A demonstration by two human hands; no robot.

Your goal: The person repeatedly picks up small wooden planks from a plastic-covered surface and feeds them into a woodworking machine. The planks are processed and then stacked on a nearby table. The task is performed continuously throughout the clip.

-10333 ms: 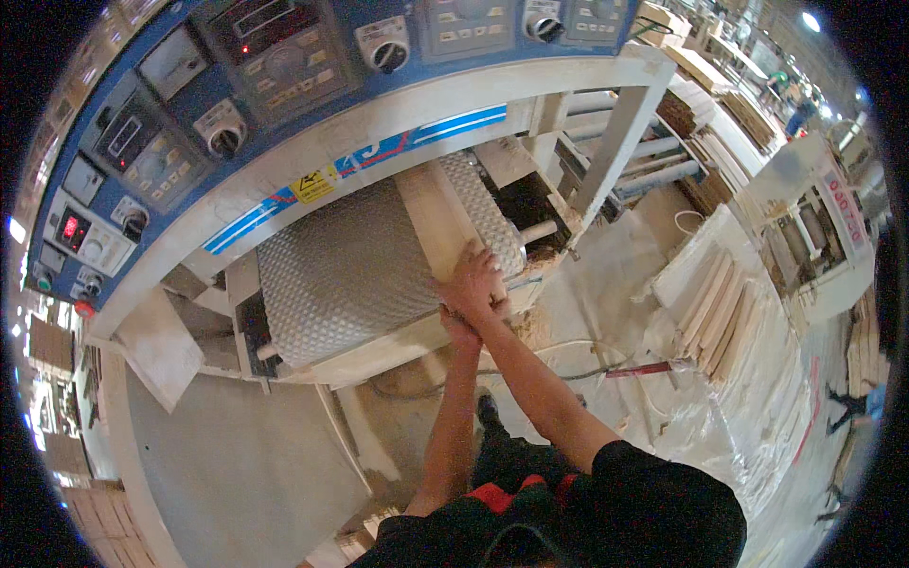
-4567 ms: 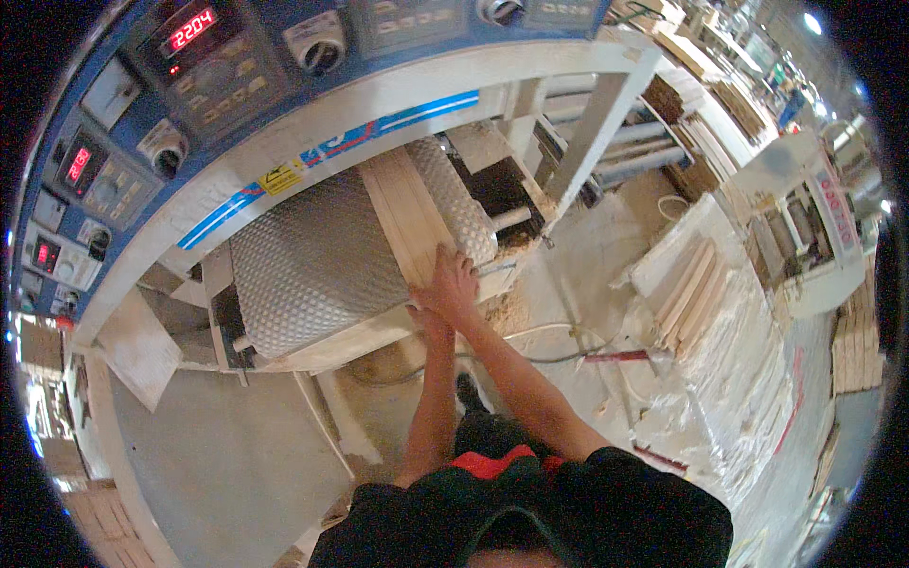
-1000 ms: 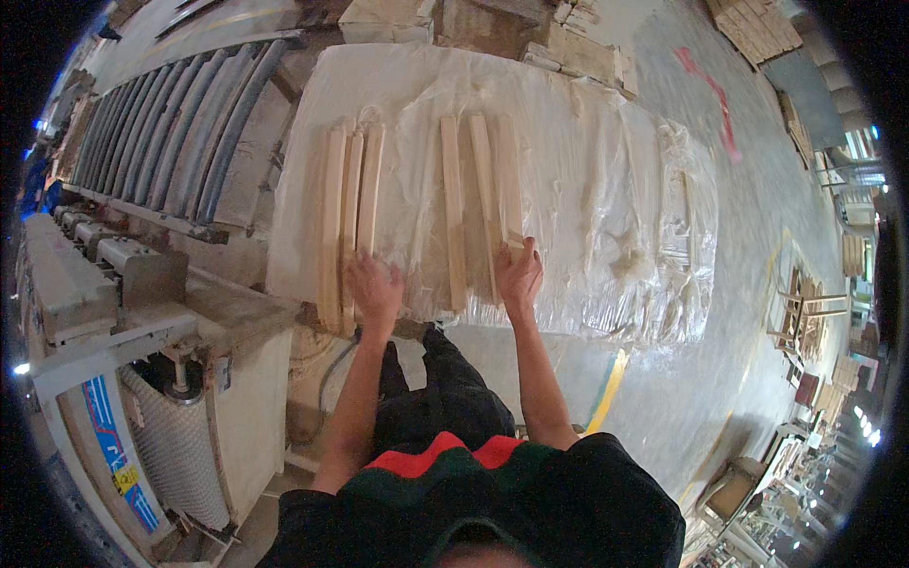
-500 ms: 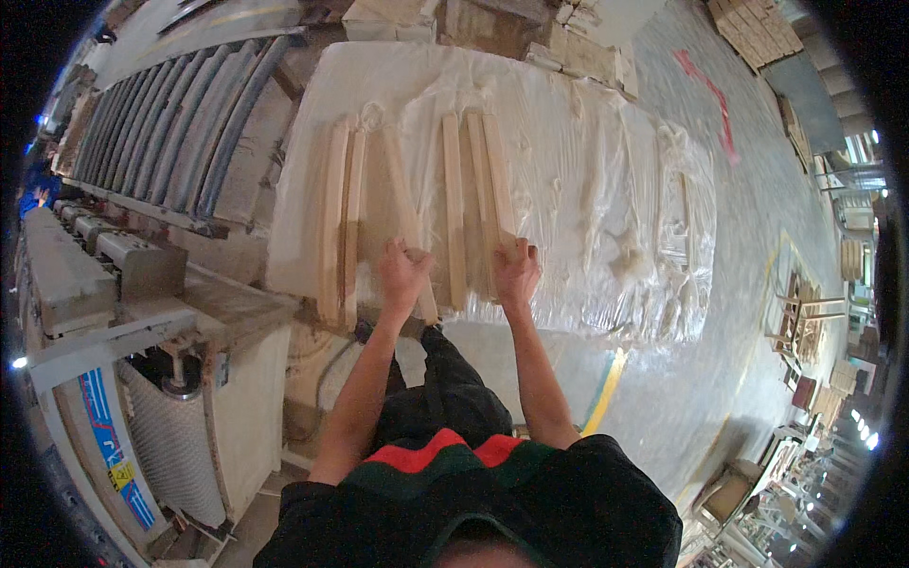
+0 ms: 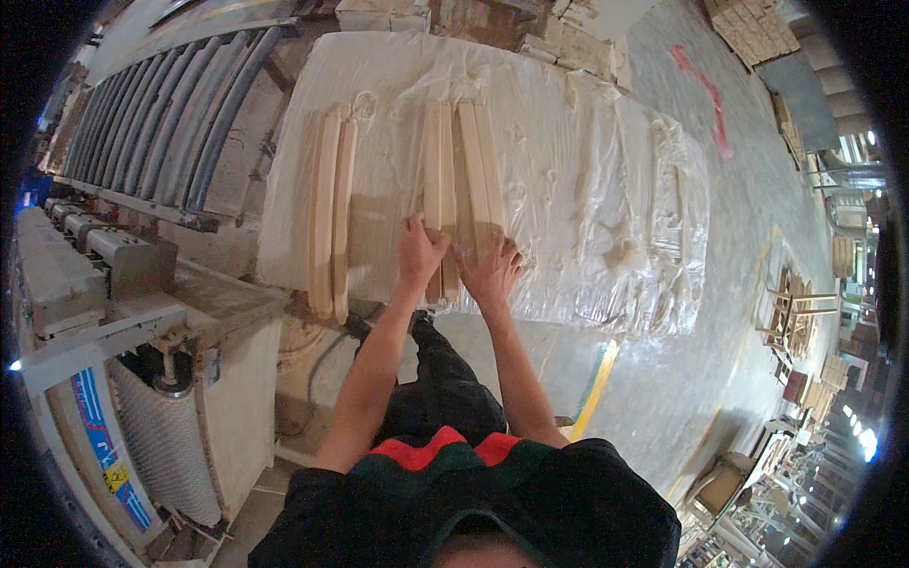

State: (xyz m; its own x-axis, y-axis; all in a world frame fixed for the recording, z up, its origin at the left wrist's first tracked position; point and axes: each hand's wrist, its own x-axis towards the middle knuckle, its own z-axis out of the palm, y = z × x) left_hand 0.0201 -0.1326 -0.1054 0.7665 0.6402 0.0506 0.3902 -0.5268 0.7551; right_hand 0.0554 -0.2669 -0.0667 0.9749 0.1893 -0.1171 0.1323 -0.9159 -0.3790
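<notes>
Pale wooden strips lie lengthwise on a plastic-wrapped stack [image 5: 568,218] before me. My left hand [image 5: 421,254] is closed at the near part of the middle strips [image 5: 437,166], its fingertips pressed on their left side. Just to its right, my right hand [image 5: 488,270] straddles the near end of the right-hand strips [image 5: 479,161], thumb on the inner side and fingers bent over the outer side. It hides their near ends. These two groups lean slightly apart at the far end. Farther left, another group of strips [image 5: 327,213] lies untouched.
At left stand a roller conveyor [image 5: 175,118] and a machine with a textured roller [image 5: 161,435]. Cartons [image 5: 383,14] border the stack's far side. A wooden rack [image 5: 800,308] stands on the grey floor [image 5: 663,398] at right.
Both hands have come closer together. The strip in my left hand has moved right, against the middle strips, and the right-hand strips have shifted left. The view has shifted slightly.
</notes>
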